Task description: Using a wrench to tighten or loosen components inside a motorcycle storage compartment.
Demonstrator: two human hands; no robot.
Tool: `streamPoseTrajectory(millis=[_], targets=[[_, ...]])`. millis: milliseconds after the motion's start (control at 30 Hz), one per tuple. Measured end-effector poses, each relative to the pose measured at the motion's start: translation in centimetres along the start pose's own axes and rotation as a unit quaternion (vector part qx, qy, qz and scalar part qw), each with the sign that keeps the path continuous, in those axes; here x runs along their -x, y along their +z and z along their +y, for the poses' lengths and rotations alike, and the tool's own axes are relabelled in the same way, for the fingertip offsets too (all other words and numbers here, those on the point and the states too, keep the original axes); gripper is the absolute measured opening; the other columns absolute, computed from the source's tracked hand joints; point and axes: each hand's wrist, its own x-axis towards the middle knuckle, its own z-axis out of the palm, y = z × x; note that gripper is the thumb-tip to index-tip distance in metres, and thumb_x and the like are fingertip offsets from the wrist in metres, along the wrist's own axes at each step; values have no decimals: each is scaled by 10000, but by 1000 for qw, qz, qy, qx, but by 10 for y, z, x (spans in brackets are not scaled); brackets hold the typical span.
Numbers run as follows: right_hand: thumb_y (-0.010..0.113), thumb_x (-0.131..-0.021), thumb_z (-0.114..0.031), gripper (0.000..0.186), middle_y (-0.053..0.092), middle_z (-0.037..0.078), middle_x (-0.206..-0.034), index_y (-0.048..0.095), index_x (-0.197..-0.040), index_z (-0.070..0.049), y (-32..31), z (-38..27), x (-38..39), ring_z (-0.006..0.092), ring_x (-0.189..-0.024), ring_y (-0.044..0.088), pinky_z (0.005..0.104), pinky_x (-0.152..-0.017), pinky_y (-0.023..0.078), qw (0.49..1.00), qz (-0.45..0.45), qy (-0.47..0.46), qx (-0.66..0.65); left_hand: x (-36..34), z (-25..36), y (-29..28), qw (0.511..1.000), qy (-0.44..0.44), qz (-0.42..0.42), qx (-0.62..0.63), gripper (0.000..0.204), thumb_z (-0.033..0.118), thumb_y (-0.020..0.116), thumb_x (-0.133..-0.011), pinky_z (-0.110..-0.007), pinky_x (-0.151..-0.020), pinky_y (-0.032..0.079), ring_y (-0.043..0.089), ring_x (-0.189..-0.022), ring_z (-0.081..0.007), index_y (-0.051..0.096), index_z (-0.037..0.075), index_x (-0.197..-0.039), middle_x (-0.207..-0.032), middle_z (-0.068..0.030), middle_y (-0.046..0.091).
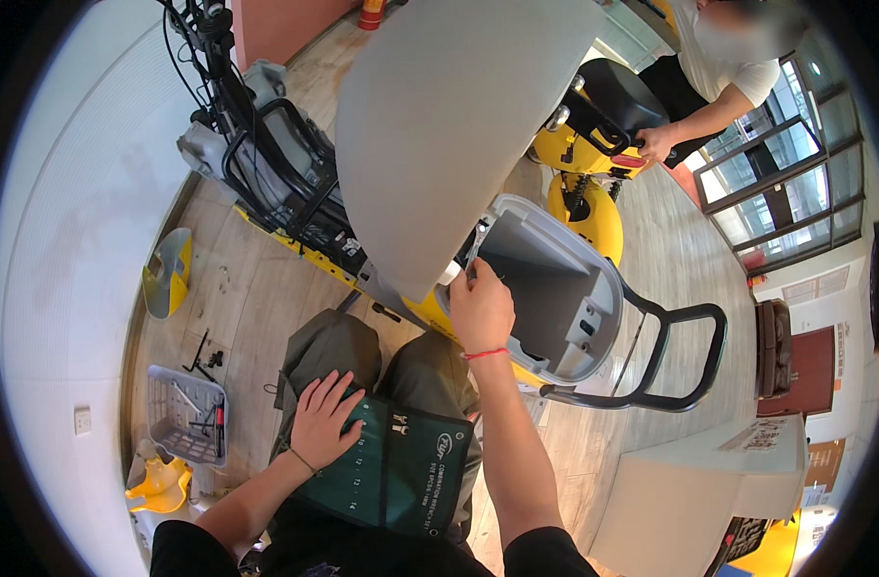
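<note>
My right hand [482,306], with a red string at the wrist, grips a metal wrench [477,242] at the left rim of a grey storage bucket [607,279] set in a yellow scooter body. The wrench's lower end is hidden in my fingers. Beside it rises a large smooth grey panel [449,125], which hides part of the scooter. My left hand [324,420] lies with fingers spread on a dark green wrench pouch [401,490] across my lap and holds nothing.
A black rear rack [684,380] juts out to the right. On the floor at left stand a grey basket of tools [160,433], loose black parts [209,358] and a yellow-grey cover [175,274]. Another person [718,91] touches a second yellow scooter [607,226].
</note>
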Motion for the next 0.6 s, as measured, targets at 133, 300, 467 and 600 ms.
streamPoseTrajectory(millis=[133, 300, 467, 600], targets=[[600, -933, -367, 375, 727, 180, -879, 666, -1203, -115, -6, 17, 1, 409, -830, 696, 504, -740, 556, 999, -11, -32, 29, 0, -1, 0, 1000, 1, 12, -8, 500, 299, 680, -844, -500, -1157, 283, 389, -1401, -307, 607, 127, -1308, -1499, -108, 464], [639, -926, -371, 311, 715, 152, -815, 711, -1132, -149, -39, 67, -27, 384, -764, 686, 488, -691, 543, 987, -38, -137, 72, 3, -2, 0, 1000, -5, 5, -13, 497, 301, 680, -843, -494, -1158, 290, 391, -1402, -305, 611, 125, -1302, -1500, -108, 463], [692, -892, -358, 269, 702, 145, -826, 753, -970, -109, -75, 90, -81, 344, -808, 676, 438, -726, 531, 960, 26, -232, 155, -1, 2, 2, 1000, 8, 19, -16, 492, 302, 679, -841, -489, -1159, 292, 396, -1400, -300, 616, 123, -1295, -1494, -107, 468], [699, -904, -323, 265, 691, 157, -892, 736, -968, -69, -79, 78, -76, 356, -838, 668, 432, -722, 521, 974, 28, -207, 89, 2, 1, 0, 1000, -1, 21, -14, 486, 307, 674, -842, -482, -1161, 290, 395, -1400, -298, 620, 126, -1290, -1490, -106, 472]])
